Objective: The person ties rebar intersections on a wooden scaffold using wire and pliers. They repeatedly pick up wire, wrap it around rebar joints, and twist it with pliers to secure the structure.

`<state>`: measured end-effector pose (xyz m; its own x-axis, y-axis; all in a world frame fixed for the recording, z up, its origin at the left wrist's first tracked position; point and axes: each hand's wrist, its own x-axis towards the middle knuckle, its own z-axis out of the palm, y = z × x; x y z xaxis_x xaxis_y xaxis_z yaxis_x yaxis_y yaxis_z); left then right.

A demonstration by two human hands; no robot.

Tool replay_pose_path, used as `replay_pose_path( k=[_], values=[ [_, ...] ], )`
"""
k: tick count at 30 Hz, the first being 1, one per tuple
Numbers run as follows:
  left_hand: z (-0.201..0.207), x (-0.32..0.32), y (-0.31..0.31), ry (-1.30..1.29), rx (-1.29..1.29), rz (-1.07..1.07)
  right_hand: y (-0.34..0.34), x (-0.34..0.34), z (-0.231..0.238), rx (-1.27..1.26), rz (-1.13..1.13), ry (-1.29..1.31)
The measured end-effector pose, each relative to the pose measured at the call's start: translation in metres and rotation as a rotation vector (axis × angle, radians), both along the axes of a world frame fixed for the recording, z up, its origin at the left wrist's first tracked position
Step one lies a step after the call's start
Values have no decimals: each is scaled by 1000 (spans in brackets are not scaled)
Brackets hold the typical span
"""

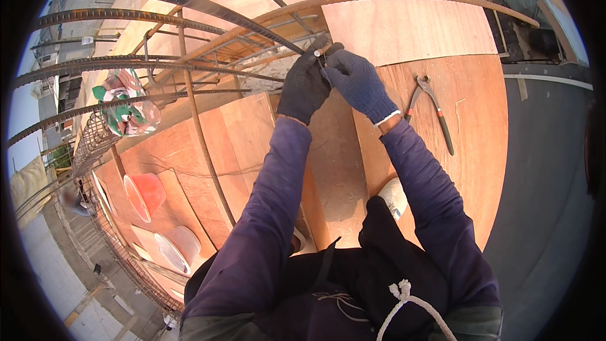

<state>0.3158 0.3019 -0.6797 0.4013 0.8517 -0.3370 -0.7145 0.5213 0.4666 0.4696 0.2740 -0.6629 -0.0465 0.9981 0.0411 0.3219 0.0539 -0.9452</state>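
Observation:
My left hand (304, 85), in a black glove, and my right hand (360, 81), in a dark blue glove, meet at a crossing of rusty steel reinforcing bars (252, 25). Both hands pinch a short thin piece of wire (319, 58) at that crossing. The fingers of both are closed around it. Purple sleeves run from the lower edge up to the gloves. A thin upright bar (201, 132) stands to the left of my left arm.
Pincers (433, 108) with dark handles lie on the plywood sheet (473, 126) to the right of my right hand. A plastic bag (126, 104) hangs on the bars at left. An orange bucket (144, 194) and a white bucket (173, 246) stand below left. The deck edge drops off at right.

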Motion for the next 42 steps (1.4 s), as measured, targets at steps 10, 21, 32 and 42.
replay_pose_path(
  k=[10,21,32,42],
  values=[
    [-9,-1,-4,-19,-44,47,-3,5,11,433,59,-164],
    [-12,-12,-11,182,-55,11,-3,-7,5,49,-23,-73],
    [6,-15,-78,486,-156,158,-8,3,16,-482,53,380],
    [27,14,-53,907,106,368,-9,-4,18,-521,38,536]
  ],
)
